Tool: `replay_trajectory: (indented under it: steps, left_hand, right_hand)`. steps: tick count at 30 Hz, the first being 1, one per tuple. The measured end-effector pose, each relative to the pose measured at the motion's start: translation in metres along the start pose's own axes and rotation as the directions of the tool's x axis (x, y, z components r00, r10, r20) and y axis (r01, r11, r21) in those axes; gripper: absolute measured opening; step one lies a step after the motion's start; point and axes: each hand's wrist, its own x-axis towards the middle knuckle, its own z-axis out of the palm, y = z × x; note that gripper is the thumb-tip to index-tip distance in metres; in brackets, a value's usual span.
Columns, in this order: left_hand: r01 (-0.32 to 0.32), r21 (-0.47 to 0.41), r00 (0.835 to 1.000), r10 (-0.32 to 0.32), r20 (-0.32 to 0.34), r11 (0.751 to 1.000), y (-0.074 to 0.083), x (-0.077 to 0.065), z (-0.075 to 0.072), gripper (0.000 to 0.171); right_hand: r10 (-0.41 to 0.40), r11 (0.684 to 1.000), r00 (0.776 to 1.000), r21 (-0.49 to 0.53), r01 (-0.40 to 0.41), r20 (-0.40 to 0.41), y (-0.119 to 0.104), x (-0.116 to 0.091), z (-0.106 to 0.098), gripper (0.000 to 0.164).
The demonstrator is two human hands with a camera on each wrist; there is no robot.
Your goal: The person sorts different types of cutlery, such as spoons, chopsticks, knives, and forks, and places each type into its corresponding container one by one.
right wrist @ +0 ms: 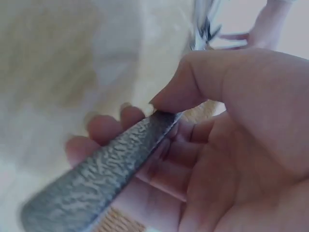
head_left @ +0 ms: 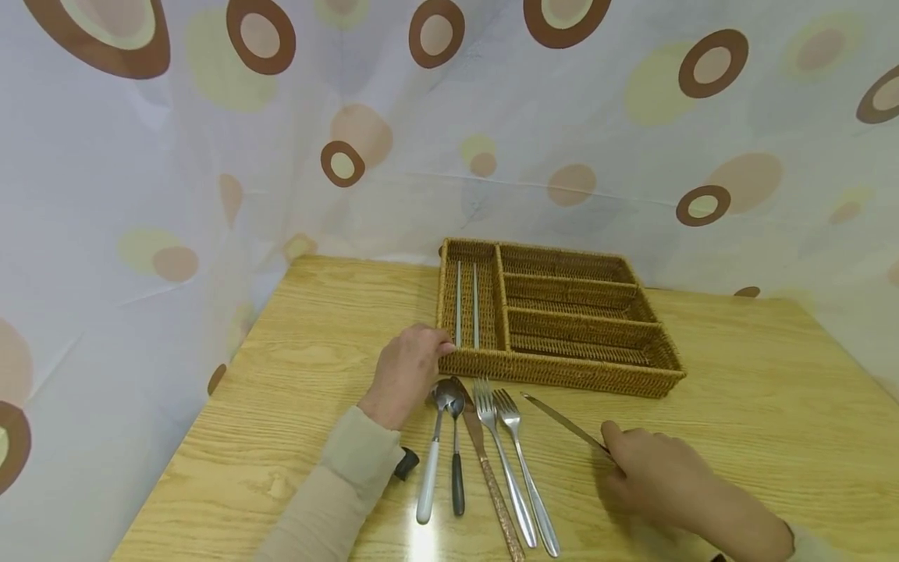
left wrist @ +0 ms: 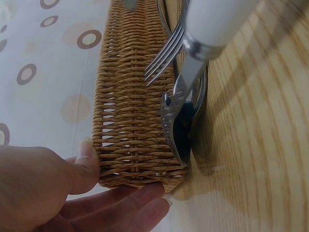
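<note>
My left hand (head_left: 410, 371) grips the near left corner of a wicker cutlery tray (head_left: 562, 369); in the left wrist view its thumb lies on one side of the corner and the fingers on the other. In my right hand (head_left: 660, 472) is a table knife (head_left: 570, 424), blade pointing left toward the forks. The right wrist view shows the knife's textured grey handle (right wrist: 96, 183), pinched under the thumb. Between the hands lie a white-handled spoon (head_left: 428, 484), a black-handled spoon (head_left: 458, 476), a knife with a patterned copper handle (head_left: 495, 492) and two forks (head_left: 506, 460).
Two thin chopsticks (head_left: 459, 304) lie in the tray's long left compartment. Three crosswise compartments (head_left: 576, 347) fill its right side. The wooden table (head_left: 267, 390) meets a patterned cloth (head_left: 492, 117) behind the tray and at the left.
</note>
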Motion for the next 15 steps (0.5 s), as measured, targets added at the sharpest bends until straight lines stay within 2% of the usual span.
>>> replay_trajectory:
  steps: [3,7,12,15]
  left_hand:
    - [0.003,0.006,1.0,-0.003,0.004,1.0,0.0,0.0,0.0,0.018]
    - [-0.005,0.006,1.0,0.005,0.002,1.0,-0.001,0.0,0.0,0.018]
    - [-0.016,0.004,1.0,0.016,-0.008,1.0,-0.001,0.0,-0.001,0.018]
    - [-0.009,0.004,1.0,0.009,0.0,1.0,0.0,0.0,-0.001,0.018]
  right_hand:
    - [-0.069,0.997,0.995,0.02,0.071,-0.072,0.006,0.0,-0.011,0.021]
    - [-0.171,0.981,0.964,0.051,0.185,-0.204,0.01,0.003,-0.023,0.023]
    - [-0.231,0.965,0.913,0.041,0.259,-0.336,0.012,0.007,-0.035,0.025]
    - [-0.225,0.964,0.902,0.051,0.261,-0.369,0.015,0.01,-0.042,0.024]
